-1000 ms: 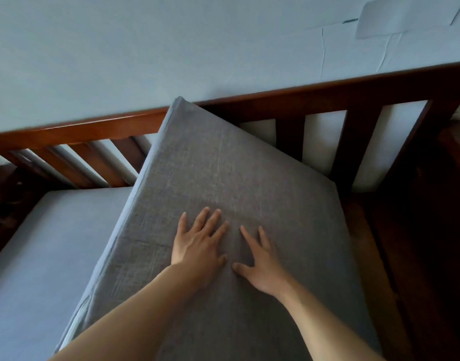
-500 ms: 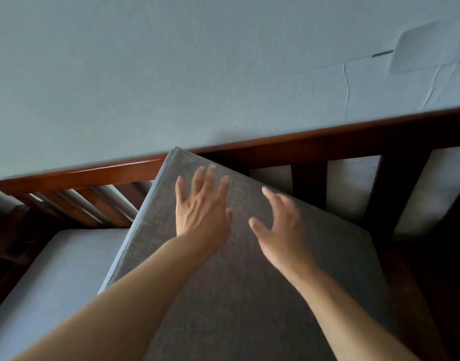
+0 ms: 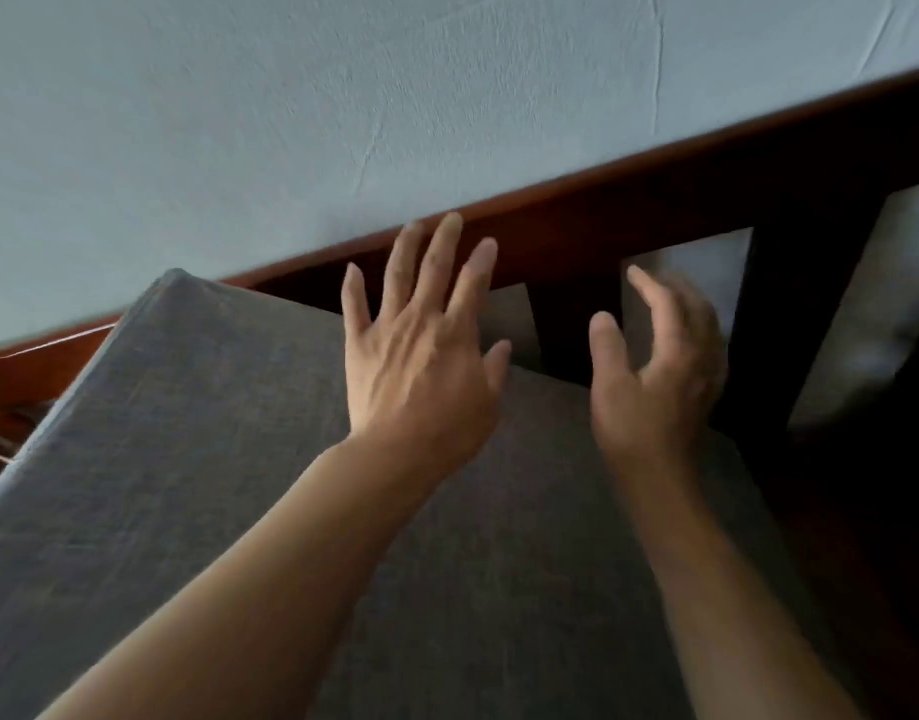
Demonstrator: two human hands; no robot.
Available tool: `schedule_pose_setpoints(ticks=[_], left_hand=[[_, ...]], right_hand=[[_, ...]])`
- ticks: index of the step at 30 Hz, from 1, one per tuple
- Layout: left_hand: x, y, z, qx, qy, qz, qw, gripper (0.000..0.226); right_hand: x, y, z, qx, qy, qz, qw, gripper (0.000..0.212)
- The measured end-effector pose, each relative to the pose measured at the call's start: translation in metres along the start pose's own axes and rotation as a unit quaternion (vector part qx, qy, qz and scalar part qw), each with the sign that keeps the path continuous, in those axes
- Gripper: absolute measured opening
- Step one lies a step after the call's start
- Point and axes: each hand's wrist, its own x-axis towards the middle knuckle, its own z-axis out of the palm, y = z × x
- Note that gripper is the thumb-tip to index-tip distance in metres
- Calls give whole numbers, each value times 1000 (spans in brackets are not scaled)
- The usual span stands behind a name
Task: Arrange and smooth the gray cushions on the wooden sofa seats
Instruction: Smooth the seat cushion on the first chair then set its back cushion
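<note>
A large gray cushion [image 3: 197, 459] lies skewed on the wooden sofa, its far corner raised against the backrest rail [image 3: 628, 200]. My left hand [image 3: 421, 356] is spread flat over the cushion's far edge, fingers apart, fingertips reaching up to the rail. My right hand [image 3: 660, 366] hovers at the same far edge, fingers curled and apart, blurred by motion. Neither hand grips anything. Both forearms stretch across the cushion.
Dark wooden slats [image 3: 769, 324] of the backrest stand behind the cushion, with the pale wall [image 3: 343, 106] showing between and above them. The dark wooden seat frame [image 3: 883, 537] lies bare to the right of the cushion.
Both hands have slid from the cushion's middle up to its far edge by the backrest. The view has tilted and moved closer; the second cushion at the left is out of view.
</note>
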Motion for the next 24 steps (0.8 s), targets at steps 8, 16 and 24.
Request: schedule_pose_setpoints(ticks=[8, 16, 24], left_hand=[[-12, 47, 64, 78, -185, 11, 980, 65], [9, 112, 62, 45, -111, 78, 990, 70], [-36, 155, 162, 106, -270, 125, 949, 66]], right_hand=[[-32, 94, -1, -49, -361, 67, 929, 66], [21, 93, -72, 44, -185, 9, 982, 63], [-53, 243, -35, -184, -306, 84, 930, 76]])
